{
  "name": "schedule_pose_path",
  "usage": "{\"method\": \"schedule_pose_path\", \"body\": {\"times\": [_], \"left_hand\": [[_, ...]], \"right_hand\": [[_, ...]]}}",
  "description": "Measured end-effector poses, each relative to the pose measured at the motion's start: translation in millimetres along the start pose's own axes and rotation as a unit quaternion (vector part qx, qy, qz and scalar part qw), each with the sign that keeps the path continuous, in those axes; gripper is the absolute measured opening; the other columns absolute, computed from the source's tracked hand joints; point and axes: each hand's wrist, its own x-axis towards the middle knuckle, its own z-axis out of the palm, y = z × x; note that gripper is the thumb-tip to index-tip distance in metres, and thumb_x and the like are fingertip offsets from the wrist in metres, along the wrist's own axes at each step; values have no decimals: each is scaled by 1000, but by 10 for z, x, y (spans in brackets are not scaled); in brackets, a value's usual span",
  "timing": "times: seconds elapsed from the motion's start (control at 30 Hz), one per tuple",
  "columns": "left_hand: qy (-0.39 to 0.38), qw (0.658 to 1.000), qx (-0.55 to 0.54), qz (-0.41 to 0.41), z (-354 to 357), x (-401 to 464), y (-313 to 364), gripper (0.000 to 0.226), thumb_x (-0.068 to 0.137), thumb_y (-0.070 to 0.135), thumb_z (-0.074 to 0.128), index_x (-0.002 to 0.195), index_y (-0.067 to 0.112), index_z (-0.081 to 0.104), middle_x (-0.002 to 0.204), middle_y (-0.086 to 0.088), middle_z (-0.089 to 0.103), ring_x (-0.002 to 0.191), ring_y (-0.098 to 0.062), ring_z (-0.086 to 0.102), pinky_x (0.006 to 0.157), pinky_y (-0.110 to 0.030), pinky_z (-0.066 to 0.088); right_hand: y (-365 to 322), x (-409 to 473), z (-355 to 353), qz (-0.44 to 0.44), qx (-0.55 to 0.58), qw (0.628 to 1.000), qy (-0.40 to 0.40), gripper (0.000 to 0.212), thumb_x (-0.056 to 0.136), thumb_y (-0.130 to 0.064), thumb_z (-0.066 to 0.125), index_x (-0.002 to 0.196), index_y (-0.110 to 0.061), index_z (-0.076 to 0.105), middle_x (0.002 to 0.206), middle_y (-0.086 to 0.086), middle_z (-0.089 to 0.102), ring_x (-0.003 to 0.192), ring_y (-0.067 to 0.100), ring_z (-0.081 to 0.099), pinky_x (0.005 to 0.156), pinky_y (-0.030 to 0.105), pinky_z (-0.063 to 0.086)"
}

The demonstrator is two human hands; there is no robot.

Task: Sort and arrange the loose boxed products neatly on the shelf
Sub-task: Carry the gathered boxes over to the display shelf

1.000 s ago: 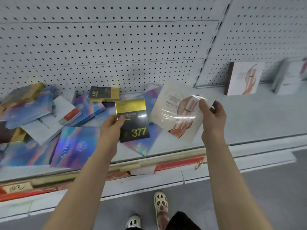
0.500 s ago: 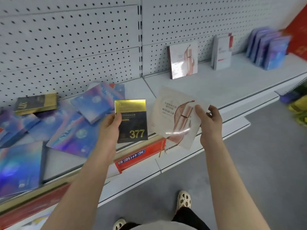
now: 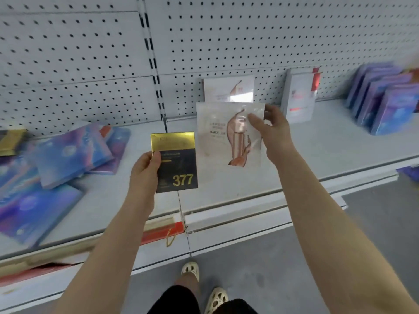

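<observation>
- holding a black and gold box (image 3: 175, 163) marked "377" upright over the shelf (image 3: 328, 150), the left hand (image 3: 145, 171) grips its left edge, thumb on the front face, other fingers hidden behind
- right hand (image 3: 269, 130) pinches the upper right corner of a white box (image 3: 226, 134) with a rose-gold bottle print, thumb on the front, fingers curled behind; box held facing the camera, slightly tilted
- the two held boxes sit side by side in the air, just apart, above the front part of the shelf
- matching white upright box (image 3: 227, 89) stands against the pegboard back wall (image 3: 226, 41), directly behind the held white one
- white and red boxes (image 3: 300, 96) stand upright just right of it, leaning on the pegboard
- row of purple-blue boxes (image 3: 383, 98) stands upright at far right of the shelf, blurred
- loose pile of holographic blue boxes (image 3: 68, 155) lies flat and overlapping on the left shelf section
- gold-edged box (image 3: 11, 141) lies at the far left edge, partly cut off
- red price strip (image 3: 158, 234) on the shelf's front rail below the left hand
- cream perforated clogs (image 3: 191, 270) on grey floor at bottom
</observation>
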Motion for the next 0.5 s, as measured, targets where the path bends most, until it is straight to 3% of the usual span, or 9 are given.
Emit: {"method": "schedule_pose_path", "body": {"times": [0.13,0.27,0.43,0.5], "left_hand": [[25,1000,8,11,161,290,57,19,100,29,49,87,20,60,86,-2,69,81,-22,63,76,-42,53],[36,999,20,12,264,549,137,19,100,29,48,93,18,61,92,-7,70,81,-22,65,74,-38,54],[44,999,27,0,391,815,236,18,100,30,48,92,22,61,95,-6,70,82,-21,66,70,-33,53],[47,999,28,-4,446,884,262,18,101,30,48,93,21,61,94,-4,70,82,-20,67,70,-33,53]], "right_hand": [[53,645,136,-12,-19,998,-53,37,86,-16,74,120,-14,58,108,8,67,96,26,68,78,38,60],[92,1130,277,-1,-17,996,-86,39,89,-10,70,125,-14,55,108,9,68,93,22,68,79,36,60],[143,1540,330,-10,-122,990,-66,39,92,-17,65,129,-19,57,105,-2,68,87,11,65,77,26,54],[200,1620,345,-32,-156,986,-53,41,89,-19,68,128,-24,57,105,-2,65,87,12,63,78,28,53]]}}
